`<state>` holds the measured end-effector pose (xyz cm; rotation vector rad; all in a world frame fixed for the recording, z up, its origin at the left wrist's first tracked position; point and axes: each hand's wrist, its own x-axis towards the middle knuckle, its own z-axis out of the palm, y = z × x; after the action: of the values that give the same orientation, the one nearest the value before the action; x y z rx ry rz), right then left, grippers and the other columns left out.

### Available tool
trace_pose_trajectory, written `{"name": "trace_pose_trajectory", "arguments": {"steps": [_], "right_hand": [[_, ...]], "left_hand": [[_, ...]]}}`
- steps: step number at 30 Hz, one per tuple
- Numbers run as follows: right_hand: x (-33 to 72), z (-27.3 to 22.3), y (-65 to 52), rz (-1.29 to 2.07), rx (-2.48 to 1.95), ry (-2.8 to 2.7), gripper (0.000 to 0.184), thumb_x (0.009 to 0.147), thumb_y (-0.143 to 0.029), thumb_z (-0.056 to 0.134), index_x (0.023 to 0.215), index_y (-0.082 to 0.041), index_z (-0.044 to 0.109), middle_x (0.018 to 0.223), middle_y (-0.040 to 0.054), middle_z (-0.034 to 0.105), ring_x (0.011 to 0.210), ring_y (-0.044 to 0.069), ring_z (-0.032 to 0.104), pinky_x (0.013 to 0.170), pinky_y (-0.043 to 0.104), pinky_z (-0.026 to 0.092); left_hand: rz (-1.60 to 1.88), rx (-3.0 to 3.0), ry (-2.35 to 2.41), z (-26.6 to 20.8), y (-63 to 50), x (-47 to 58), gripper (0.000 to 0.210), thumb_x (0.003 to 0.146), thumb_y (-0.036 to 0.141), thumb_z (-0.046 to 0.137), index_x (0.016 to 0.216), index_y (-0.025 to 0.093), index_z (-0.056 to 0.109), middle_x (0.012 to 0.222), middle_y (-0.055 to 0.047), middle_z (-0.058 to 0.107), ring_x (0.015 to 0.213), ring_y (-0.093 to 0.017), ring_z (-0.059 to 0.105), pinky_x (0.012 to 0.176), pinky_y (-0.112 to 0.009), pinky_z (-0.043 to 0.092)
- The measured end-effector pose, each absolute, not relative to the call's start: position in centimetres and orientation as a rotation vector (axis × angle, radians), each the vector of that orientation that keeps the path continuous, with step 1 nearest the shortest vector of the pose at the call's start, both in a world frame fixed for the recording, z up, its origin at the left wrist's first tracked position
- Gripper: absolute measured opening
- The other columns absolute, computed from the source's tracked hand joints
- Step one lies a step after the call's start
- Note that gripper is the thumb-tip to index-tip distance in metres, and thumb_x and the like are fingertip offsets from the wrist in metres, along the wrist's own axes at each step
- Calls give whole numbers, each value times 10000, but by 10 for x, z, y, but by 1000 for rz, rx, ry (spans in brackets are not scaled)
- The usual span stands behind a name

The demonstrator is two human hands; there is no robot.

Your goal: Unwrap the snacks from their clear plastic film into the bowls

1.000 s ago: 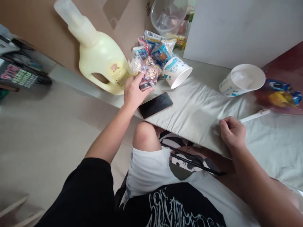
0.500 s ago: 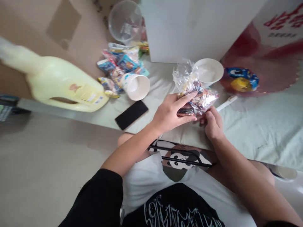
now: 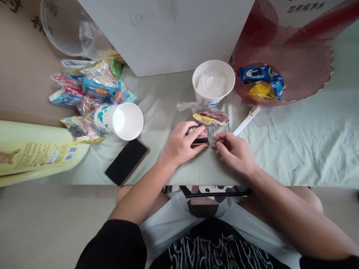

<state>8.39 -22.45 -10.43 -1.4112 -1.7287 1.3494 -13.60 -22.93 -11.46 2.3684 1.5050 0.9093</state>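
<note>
My left hand [image 3: 183, 144] is closed around a small pinkish item with a dark lower edge [image 3: 200, 135], low over the cloth; its exact kind is unclear. Just beyond it lies a clear plastic bag [image 3: 211, 116] with yellow and reddish-brown wrapped snacks inside. To the right, my right hand [image 3: 234, 151] has thumb and forefinger pinched together near a faint edge of clear plastic. What those fingers hold, if anything, I cannot make out. A slim white plastic tool [image 3: 246, 120] lies just past the right hand.
Behind stand a paper cup [image 3: 213, 84] with clear plastic inside, a white box [image 3: 171, 41] and a pink ribbed bowl [image 3: 305, 74] holding snack packets. Leftward are a tipped paper cup [image 3: 127, 121], a phone [image 3: 127, 161], snack packets [image 3: 98, 87] and a yellow bottle [image 3: 42, 153].
The plastic bag has come down from my hands onto the cloth before the upright cup. My left hand now grips the pinkish item, and the view has shifted right.
</note>
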Motion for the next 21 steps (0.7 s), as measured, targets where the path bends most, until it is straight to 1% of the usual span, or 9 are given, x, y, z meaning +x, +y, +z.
{"name": "trace_pose_trajectory", "arguments": {"steps": [3, 6, 9, 10, 12, 14, 17, 19, 21], "right_hand": [[83, -102, -232, 1162, -1370, -1916, 96, 892, -273, 549, 885, -206, 618, 676, 1, 650, 604, 141, 593, 608, 295, 472], [79, -102, -236, 874, -1245, -1982, 78, 901, -222, 533, 859, -223, 599, 707, 7, 639, 628, 152, 595, 630, 309, 486], [73, -105, -229, 453, -1161, -1941, 92, 893, -220, 557, 970, -235, 606, 961, 77, 685, 909, 223, 673, 843, 400, 545], [71, -106, -224, 342, -1178, -1934, 171, 884, -239, 579, 1052, -235, 607, 1107, 113, 676, 1063, 259, 663, 942, 446, 533], [68, -110, -212, 212, -1255, -1947, 391, 858, -294, 630, 1237, -220, 570, 1379, 173, 577, 1336, 331, 543, 1097, 533, 459], [67, -114, -201, 222, -1309, -2014, 538, 841, -316, 653, 1348, -196, 519, 1460, 193, 537, 1414, 361, 480, 1143, 566, 421], [68, -116, -191, 372, -1331, -2083, 458, 859, -261, 617, 1309, -198, 561, 1321, 162, 664, 1255, 327, 615, 1073, 511, 489], [69, -113, -191, 478, -1367, -2030, 387, 862, -262, 617, 1246, -212, 599, 1240, 137, 705, 1142, 303, 667, 994, 469, 534], [69, -109, -195, 648, -1378, -1894, 380, 854, -320, 654, 1217, -221, 599, 1173, 111, 720, 1037, 279, 692, 913, 439, 565]], "left_hand": [[1014, 2234, 1716, -111, -225, -156, 440, 846, 395, 772, 1250, 268, 655, 1196, -99, 637, 1126, -280, 639, 1029, -462, 555], [1089, 1999, 2081, -111, -223, -175, 451, 824, 321, 763, 1262, 287, 660, 1279, -121, 594, 1269, -351, 560, 1145, -559, 454], [1118, 1922, 2247, -109, -226, -177, 453, 809, 252, 733, 1254, 307, 667, 1418, -133, 532, 1450, -422, 395, 1232, -663, 275], [1131, 1956, 2224, -108, -228, -173, 444, 814, 247, 719, 1251, 306, 667, 1443, -130, 524, 1480, -424, 362, 1247, -672, 231], [1153, 2083, 2071, -107, -234, -159, 399, 837, 246, 681, 1233, 291, 667, 1426, -125, 555, 1479, -403, 390, 1256, -658, 226], [1149, 2222, 1837, -108, -239, -143, 329, 856, 233, 637, 1181, 265, 676, 1322, -122, 630, 1374, -353, 529, 1201, -596, 368], [1143, 2351, 1529, -109, -244, -126, 206, 887, 178, 571, 1050, 230, 686, 1095, -97, 712, 1052, -242, 693, 946, -420, 575], [1199, 2347, 1406, -109, -245, -123, 155, 902, 143, 549, 950, 212, 679, 960, -73, 716, 879, -184, 694, 797, -324, 588], [1291, 2267, 1350, -109, -243, -126, 140, 904, 134, 550, 871, 200, 669, 876, -52, 698, 795, -153, 675, 726, -277, 568]]}}
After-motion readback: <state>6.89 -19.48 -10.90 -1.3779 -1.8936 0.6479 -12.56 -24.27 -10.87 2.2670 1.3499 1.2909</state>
